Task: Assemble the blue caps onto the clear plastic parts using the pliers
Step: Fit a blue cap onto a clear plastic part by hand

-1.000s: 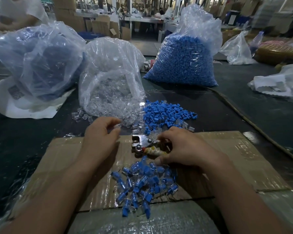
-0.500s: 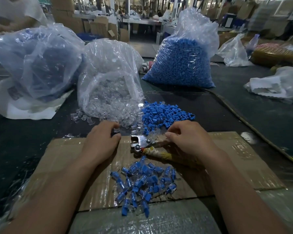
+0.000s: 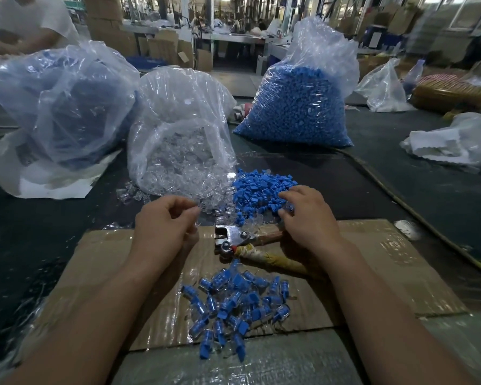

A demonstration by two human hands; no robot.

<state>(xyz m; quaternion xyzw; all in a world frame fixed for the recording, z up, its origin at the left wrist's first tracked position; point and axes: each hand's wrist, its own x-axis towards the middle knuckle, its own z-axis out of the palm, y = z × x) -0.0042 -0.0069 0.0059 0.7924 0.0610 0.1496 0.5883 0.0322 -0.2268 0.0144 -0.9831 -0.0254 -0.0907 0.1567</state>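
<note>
My left hand [image 3: 164,226] hovers at the mouth of the bag of clear plastic parts [image 3: 178,151], its thumb and forefinger pinching what looks like one clear part. My right hand [image 3: 308,215] reaches into the loose pile of blue caps [image 3: 258,187], fingers bent down onto them; whether a cap is pinched is hidden. The pliers [image 3: 229,240] lie free on the cardboard sheet [image 3: 95,262] between my hands, jaws to the left and taped handles running under my right wrist. Several assembled blue-and-clear pieces [image 3: 233,304] lie heaped in front of the pliers.
A large bag of blue caps [image 3: 297,107] stands at the back, right of centre. Another big plastic bag [image 3: 59,107] sits at the back left on white paper. White bags [image 3: 453,140] lie at the right. A cord [image 3: 400,201] runs diagonally along the dark table. A person sits at the far left.
My right hand has let go of the pliers' handles and moved forward into the blue cap pile. The pliers now lie on the cardboard. My left hand stayed by the clear parts.
</note>
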